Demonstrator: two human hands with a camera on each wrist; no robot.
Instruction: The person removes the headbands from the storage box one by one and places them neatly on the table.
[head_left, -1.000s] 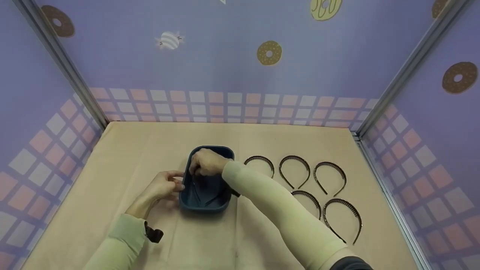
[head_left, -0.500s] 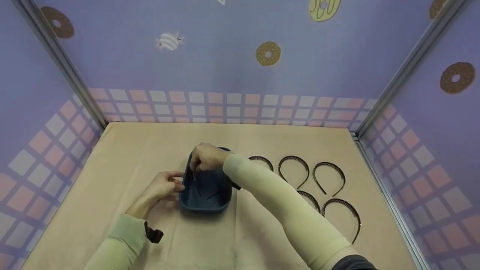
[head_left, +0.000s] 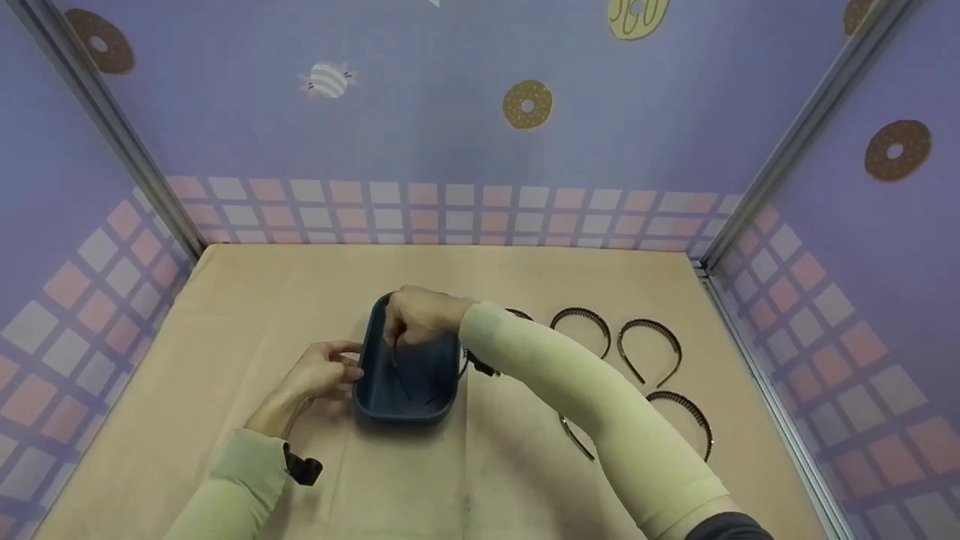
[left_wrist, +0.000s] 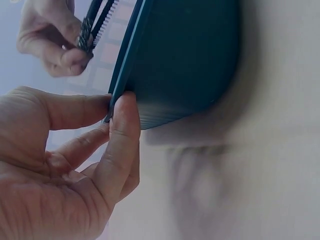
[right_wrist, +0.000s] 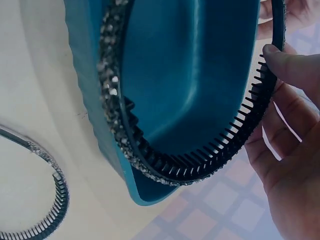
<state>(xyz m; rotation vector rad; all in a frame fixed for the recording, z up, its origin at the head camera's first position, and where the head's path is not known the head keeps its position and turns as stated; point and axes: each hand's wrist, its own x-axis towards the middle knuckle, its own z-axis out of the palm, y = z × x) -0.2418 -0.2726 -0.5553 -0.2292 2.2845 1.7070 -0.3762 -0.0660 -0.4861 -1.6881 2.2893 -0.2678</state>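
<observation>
My left hand [head_left: 319,371] pinches the near-left rim of a deep teal-blue plastic bin [head_left: 405,420], thumb on one side and fingers on the other, as the left wrist view shows. Over the bin, my right hand [head_left: 425,316] pinches a dark headband [right_wrist: 170,177] between thumb and fingers along one side. This headband has a glittery stone-studded outside and comb teeth inside. Its curve lies across the bin's opening in the right wrist view, and one thin arm of it points down into the bin in the head view. The bin's floor is partly hidden by the right hand.
Several similar headbands lie on the beige tabletop [head_left: 285,285] to the right, among them a back headband [head_left: 581,310], a far-right headband [head_left: 679,346] and a nearer headband [head_left: 700,415]. My right forearm covers some of them. Patterned purple walls [head_left: 420,135] enclose three sides.
My right hand has risen from inside the bin, lifting the headband with it. The left hand keeps its hold on the rim. The head view has shifted slightly.
</observation>
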